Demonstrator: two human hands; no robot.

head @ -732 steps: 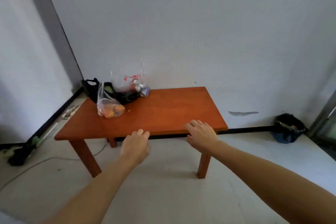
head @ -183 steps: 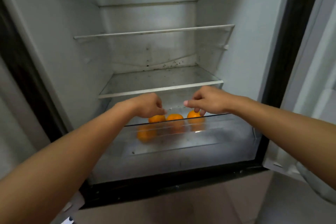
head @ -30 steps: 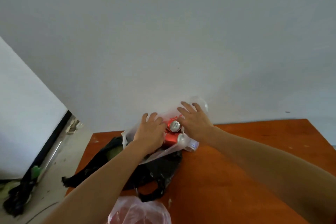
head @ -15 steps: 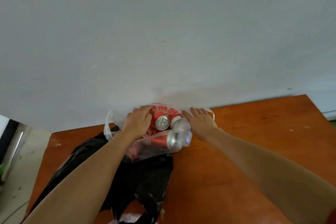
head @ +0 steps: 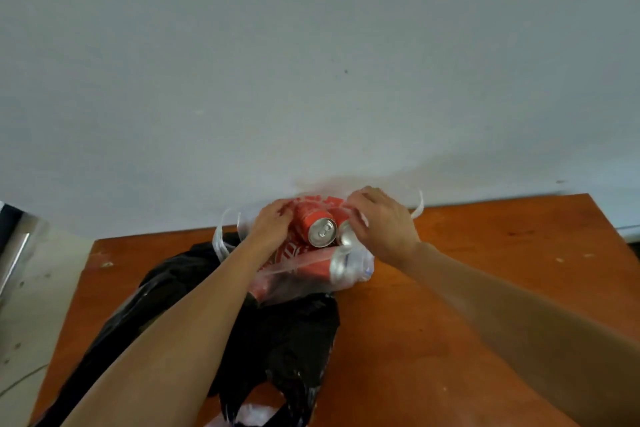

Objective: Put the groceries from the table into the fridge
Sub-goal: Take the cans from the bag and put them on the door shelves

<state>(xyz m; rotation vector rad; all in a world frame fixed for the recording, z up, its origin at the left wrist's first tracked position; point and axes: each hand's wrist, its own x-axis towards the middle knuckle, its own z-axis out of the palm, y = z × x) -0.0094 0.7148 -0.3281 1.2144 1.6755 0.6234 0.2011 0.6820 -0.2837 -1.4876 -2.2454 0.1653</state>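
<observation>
A clear plastic bag [head: 349, 279] with red print lies at the far edge of the orange-brown table [head: 485, 288], holding several red soda cans. My left hand [head: 272, 224] grips one red can [head: 313, 224] whose silver top faces me. My right hand [head: 384, 224] closes on a second can [head: 346, 236] beside it, mostly hidden under the fingers. Another can [head: 322, 267] lies on its side lower in the bag. The fridge is out of view.
A crumpled black plastic bag [head: 277, 340] spreads over the table's left half under my left forearm. A bit of pale plastic [head: 249, 414] shows at the near edge. A grey wall stands right behind the table; floor lies to the left.
Both hands have gone from resting on the bag to closing on cans inside its mouth, and the upper can has tilted up. My view has moved closer.
</observation>
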